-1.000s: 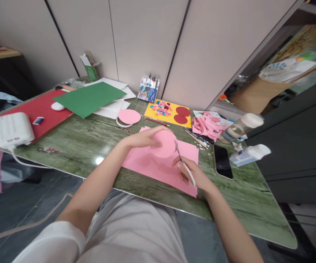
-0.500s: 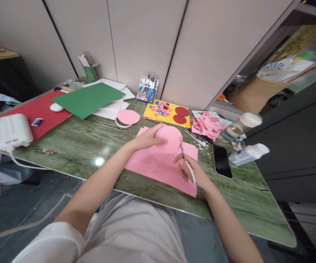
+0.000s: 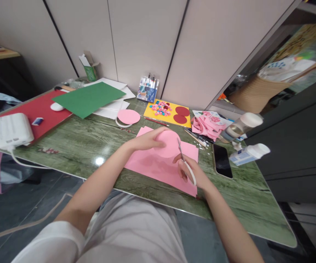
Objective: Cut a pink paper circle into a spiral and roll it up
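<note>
My left hand [image 3: 151, 140] pinches the left side of a pink paper circle [image 3: 170, 143], raised a little over the sheets. White-handled scissors [image 3: 187, 168] are in my right hand [image 3: 192, 170], its fingers through the loops. Their blades lie at the circle's right edge. Under both hands rests a stack of pink paper [image 3: 149, 166] on the green wood-grain table [image 3: 245, 193]. Behind my left hand, another pink circle [image 3: 129, 117] overlaps a roll of tape [image 3: 123, 125].
Yellow paper [image 3: 168, 119] bears small pompoms and two dark red circles. Pink scraps [image 3: 208, 126], a phone [image 3: 222, 160] and two bottles [image 3: 249, 154] are at the right. On the left are green paper [image 3: 89, 98], red paper [image 3: 45, 126] and a white power bank [image 3: 14, 129].
The pink circle has dipped slightly toward me and turned a little in my left hand. The scissors remain at its right edge, their tips shifted slightly left.
</note>
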`<action>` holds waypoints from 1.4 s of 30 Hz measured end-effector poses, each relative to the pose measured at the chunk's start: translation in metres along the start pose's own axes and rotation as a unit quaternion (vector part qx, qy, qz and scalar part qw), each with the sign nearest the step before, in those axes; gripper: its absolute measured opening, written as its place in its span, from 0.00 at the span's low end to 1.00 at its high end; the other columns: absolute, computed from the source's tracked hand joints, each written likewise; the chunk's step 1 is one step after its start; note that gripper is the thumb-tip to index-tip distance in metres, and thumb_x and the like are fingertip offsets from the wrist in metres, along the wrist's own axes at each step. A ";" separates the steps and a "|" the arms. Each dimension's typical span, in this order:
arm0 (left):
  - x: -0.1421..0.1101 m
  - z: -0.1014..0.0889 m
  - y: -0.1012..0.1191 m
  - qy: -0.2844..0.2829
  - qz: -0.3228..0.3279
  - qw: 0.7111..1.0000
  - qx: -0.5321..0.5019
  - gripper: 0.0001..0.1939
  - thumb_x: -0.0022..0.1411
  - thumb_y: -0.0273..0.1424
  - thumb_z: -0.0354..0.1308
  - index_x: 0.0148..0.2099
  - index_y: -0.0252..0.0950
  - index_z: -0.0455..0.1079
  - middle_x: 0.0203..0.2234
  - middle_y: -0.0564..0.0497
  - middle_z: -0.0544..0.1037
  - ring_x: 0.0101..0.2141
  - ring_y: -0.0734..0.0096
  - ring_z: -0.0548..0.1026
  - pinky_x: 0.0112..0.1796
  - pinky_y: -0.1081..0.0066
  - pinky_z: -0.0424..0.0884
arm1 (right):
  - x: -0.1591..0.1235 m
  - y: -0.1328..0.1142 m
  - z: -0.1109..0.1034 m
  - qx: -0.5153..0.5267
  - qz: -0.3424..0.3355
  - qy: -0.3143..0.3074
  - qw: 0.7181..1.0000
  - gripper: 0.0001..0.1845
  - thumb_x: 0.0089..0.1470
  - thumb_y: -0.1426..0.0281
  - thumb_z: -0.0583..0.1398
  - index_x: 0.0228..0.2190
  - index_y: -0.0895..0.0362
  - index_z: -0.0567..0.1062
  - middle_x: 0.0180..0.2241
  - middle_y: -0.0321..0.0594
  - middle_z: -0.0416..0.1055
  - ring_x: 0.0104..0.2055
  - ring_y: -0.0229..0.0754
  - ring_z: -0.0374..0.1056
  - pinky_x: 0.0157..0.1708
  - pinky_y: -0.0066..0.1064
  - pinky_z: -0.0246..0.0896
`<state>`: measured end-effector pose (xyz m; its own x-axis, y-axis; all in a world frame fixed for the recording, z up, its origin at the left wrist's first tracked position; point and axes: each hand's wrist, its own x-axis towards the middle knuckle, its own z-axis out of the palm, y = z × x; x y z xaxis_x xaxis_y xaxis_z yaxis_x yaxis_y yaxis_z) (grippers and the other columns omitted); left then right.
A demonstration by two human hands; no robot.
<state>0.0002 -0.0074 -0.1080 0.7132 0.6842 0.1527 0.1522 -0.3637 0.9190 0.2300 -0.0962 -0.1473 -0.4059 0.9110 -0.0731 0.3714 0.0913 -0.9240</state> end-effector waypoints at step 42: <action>-0.002 -0.007 -0.012 0.023 0.021 0.999 -0.011 0.29 0.55 0.26 0.52 0.60 0.43 0.57 0.59 0.50 0.60 0.58 0.60 0.59 0.56 0.59 0.57 | 0.000 -0.003 -0.003 0.015 0.038 -0.016 0.999 0.15 0.60 0.59 0.50 0.39 0.57 0.66 0.15 0.27 0.62 0.11 0.31 0.55 0.12 0.22 0.47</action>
<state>-0.0078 -0.0003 -0.1169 0.6860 0.6975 0.2071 0.1082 -0.3793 0.9189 0.2310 -0.0955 -0.1433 -0.4047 0.9013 -0.1544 0.3769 0.0106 -0.9262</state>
